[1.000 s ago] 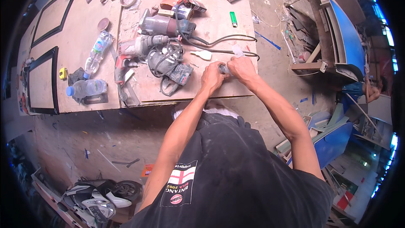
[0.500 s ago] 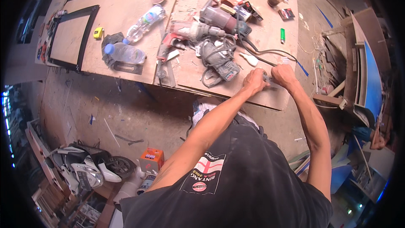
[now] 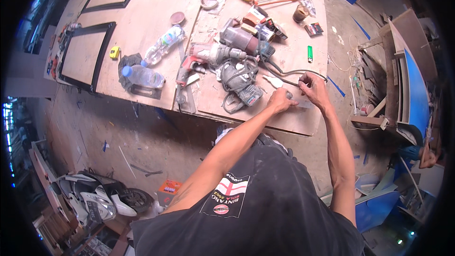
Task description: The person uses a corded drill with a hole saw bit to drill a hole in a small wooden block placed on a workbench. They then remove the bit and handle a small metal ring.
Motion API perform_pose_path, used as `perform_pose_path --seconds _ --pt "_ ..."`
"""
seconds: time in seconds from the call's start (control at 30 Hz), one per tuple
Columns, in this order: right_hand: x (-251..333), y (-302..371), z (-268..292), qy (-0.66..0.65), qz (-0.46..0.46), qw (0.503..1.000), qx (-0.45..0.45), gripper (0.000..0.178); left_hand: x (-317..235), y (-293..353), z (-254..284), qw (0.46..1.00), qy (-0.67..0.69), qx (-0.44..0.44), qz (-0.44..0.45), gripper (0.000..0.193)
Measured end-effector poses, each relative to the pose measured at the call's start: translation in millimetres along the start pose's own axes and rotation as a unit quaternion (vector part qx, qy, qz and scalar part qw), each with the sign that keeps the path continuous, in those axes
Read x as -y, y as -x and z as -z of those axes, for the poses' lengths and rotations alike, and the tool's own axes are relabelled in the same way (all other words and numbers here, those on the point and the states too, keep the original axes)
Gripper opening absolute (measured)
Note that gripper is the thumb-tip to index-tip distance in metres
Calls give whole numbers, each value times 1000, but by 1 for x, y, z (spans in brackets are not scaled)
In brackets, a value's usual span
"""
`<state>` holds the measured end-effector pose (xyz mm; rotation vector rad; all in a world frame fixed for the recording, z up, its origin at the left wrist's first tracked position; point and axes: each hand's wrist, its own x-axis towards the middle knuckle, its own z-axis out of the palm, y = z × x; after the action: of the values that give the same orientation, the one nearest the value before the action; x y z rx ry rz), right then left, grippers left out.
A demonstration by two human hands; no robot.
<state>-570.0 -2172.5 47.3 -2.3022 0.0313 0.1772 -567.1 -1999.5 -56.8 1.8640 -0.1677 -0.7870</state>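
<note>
My left hand [image 3: 280,101] is over the near right corner of the wooden worktable [image 3: 296,121], its fingers closed around a small grey piece [image 3: 288,95] whose kind I cannot make out. Just to its right is my right hand [image 3: 313,90], thumb and fingers pinched together; whatever is between them is hidden. A black power cord [image 3: 289,71] runs right beside the right hand. A white pointed piece, perhaps a nozzle [image 3: 273,81], lies beyond the left hand. Left of the hands rests a dusty grey power tool [image 3: 241,83] with its cord wound about it.
Farther up the table lie a red-and-grey drill [image 3: 204,53], another power tool [image 3: 241,39], a green lighter [image 3: 310,53] and a cup of dark drink [image 3: 300,13]. Two water bottles [image 3: 144,76] and a yellow tape measure [image 3: 114,52] lie left. A motorcycle [image 3: 102,199] stands on the floor.
My hands have drawn slightly apart; the right hand has shifted away from the left one and its fingers have turned inward. The view has shifted a little.
</note>
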Motion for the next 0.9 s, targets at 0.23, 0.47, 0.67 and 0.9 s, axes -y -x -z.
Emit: perform_pose_path --seconds 0.23,0.47,0.67,0.9 --pt "26 59 -9 -315 -59 935 -152 19 -18 21 15 995 91 -38 -30 65" --pt "36 139 -29 -546 -113 812 -172 29 -48 68 77 807 557 198 -19 47" --pt "72 147 -14 -572 -77 804 -141 34 -67 73 94 819 547 172 -33 45" --pt "106 118 9 -278 -41 941 -187 17 -89 74 101 812 554 173 -54 45"
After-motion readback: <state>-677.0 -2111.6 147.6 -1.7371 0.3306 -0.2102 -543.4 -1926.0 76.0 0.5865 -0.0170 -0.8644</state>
